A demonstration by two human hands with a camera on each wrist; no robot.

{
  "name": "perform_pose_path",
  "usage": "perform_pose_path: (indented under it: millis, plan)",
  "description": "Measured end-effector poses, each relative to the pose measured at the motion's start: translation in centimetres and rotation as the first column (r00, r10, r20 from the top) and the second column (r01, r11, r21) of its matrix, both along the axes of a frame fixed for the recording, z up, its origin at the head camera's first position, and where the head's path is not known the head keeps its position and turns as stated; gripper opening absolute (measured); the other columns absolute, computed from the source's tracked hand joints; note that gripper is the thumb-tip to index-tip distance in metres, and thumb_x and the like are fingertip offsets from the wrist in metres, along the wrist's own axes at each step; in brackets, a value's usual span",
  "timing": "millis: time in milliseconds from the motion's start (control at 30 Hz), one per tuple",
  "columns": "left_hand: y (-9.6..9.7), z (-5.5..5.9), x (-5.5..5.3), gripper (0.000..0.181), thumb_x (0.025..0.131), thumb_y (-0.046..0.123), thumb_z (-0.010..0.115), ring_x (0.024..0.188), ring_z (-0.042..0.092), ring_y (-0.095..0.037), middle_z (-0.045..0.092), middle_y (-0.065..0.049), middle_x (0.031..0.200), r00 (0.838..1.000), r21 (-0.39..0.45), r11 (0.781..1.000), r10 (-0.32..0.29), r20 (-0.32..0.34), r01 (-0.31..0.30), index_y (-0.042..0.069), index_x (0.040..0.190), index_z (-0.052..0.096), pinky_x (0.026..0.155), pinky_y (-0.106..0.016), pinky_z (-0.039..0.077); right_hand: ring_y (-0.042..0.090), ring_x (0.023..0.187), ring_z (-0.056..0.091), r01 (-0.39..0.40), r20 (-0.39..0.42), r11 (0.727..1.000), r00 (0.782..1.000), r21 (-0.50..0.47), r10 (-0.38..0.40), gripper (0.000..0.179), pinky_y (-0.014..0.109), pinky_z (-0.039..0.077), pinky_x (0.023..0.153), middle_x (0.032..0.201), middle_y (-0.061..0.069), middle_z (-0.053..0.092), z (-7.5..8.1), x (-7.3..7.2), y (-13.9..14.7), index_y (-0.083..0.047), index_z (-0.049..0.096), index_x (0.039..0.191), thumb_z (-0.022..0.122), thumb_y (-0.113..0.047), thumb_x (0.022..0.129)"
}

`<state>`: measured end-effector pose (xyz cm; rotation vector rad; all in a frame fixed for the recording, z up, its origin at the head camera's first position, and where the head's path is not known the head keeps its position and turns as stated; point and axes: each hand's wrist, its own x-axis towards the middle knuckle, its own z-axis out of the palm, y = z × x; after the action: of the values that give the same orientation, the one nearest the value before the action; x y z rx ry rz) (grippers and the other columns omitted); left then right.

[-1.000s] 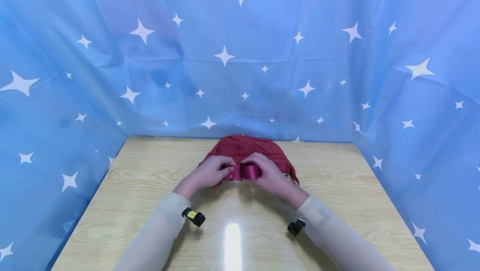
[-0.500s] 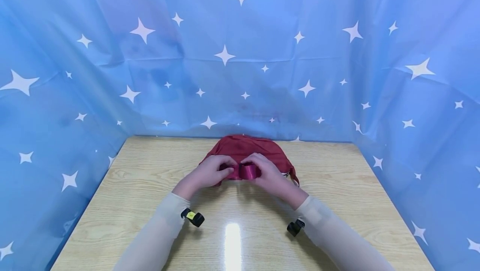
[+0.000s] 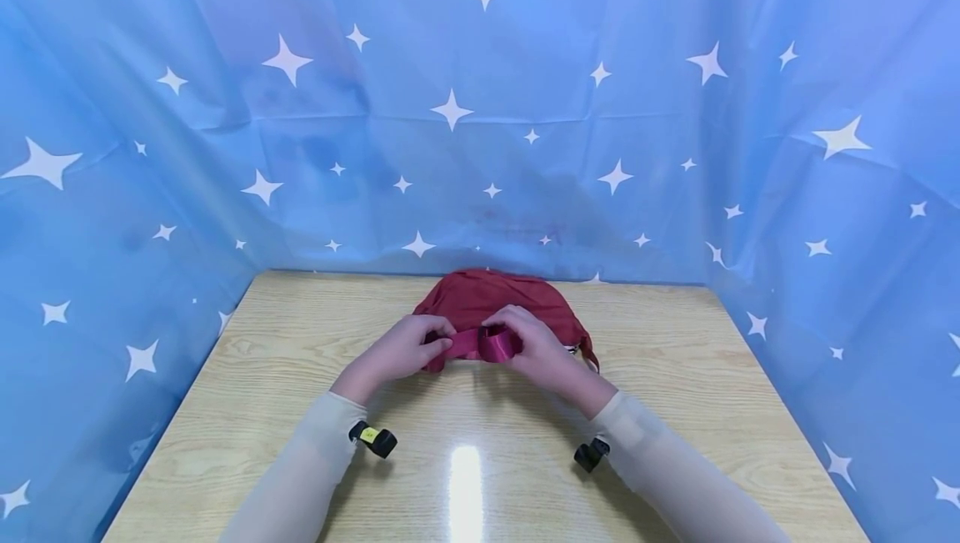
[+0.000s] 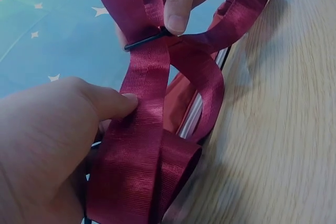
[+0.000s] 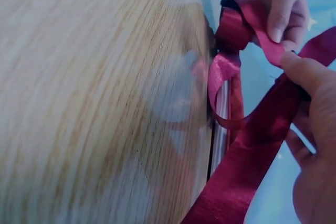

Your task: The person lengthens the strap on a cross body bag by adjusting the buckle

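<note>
A dark red waist bag (image 3: 491, 293) lies near the back edge of the table, its webbing strap (image 3: 465, 344) raised at the front. My left hand (image 3: 397, 349) pinches the strap between thumb and fingers, left of a black slider buckle (image 4: 147, 40). At the buckle, my right hand (image 3: 536, 344) grips the webbing, thumb pressed beside the black bar in the left wrist view. A loop of webbing bulges through the buckle on the right hand's side. Further slack strap (image 4: 212, 93) hangs in curves below, close to a pale zip (image 4: 191, 116) on the bag.
The wood-grain table (image 3: 300, 309) runs back to a blue star-printed curtain (image 3: 480, 151), which also closes off both sides. A black device is strapped to each sleeve cuff. Light glares on the table's front middle.
My left hand has slid to the left along the strap, so more webbing shows between it and the buckle. The right hand has stayed nearly still, holding the buckle end.
</note>
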<state>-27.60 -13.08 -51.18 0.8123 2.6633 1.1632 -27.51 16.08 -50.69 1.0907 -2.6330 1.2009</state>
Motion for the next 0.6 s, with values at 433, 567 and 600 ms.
perform_pose_path:
  millis: [433,567,600]
  plan:
    - [1.1,0.5,-0.3,0.008,0.11,0.012,0.069,0.089,0.062,-0.015,0.069,0.007,0.099,1.0,-0.01,1.0,-0.018,-0.02,0.018,0.015,0.11,0.076,0.087,-0.039,0.054,0.018,0.123,0.063,-0.014,-0.019,0.999,1.0,-0.041,0.014,0.057,0.04,0.061,0.096,0.131,-0.003,0.067,0.3,0.0,0.1,-0.017,0.07,0.136,0.092,0.003,0.088]
    - [1.3,0.5,-0.4,0.008,0.111,0.012,0.069,0.089,0.062,-0.014,0.069,0.007,0.097,0.999,-0.006,1.0,-0.029,-0.026,0.029,0.015,0.11,0.076,0.086,-0.038,0.054,0.019,0.123,0.063,-0.012,-0.021,0.999,1.0,-0.042,0.011,0.057,0.041,0.061,0.097,0.13,-0.002,0.067,0.3,0.0,0.2,-0.016,0.07,0.135,0.093,0.003,0.087]
    - [1.3,0.5,-0.4,0.009,0.111,0.012,0.068,0.089,0.062,-0.014,0.069,0.008,0.097,0.999,-0.004,0.999,-0.034,-0.03,0.034,0.015,0.111,0.077,0.087,-0.038,0.054,0.019,0.123,0.063,-0.011,-0.023,0.999,1.0,-0.042,0.01,0.057,0.041,0.061,0.097,0.13,-0.002,0.067,0.2,0.0,0.2,-0.016,0.07,0.135,0.093,0.003,0.086]
